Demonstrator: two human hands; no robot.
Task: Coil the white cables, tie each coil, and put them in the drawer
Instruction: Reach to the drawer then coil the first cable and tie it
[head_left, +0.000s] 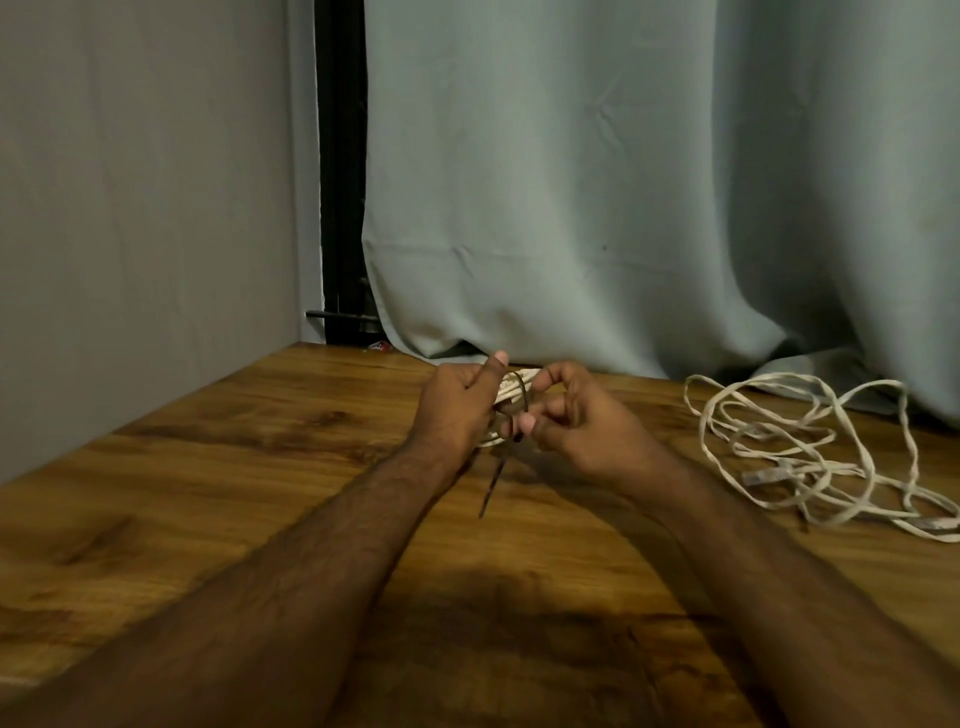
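A coiled white cable (514, 389) sits between both hands above the wooden table (260, 467). My left hand (457, 410) grips the coil, thumb up. A dark tie (522, 402) loops around the coil, and its loose tail (493, 480) hangs down toward the table. My right hand (576, 421) pinches the tie at the coil between thumb and fingers. Most of the coil is hidden behind the hands. A second white cable (810, 447) lies loose and tangled on the table to the right, its plugs showing. No drawer is in view.
A grey-green curtain (623, 182) hangs along the table's far edge, and a grey wall (145, 208) stands on the left. A dark post (340, 182) stands in the corner, with a small red object (379, 345) at its foot.
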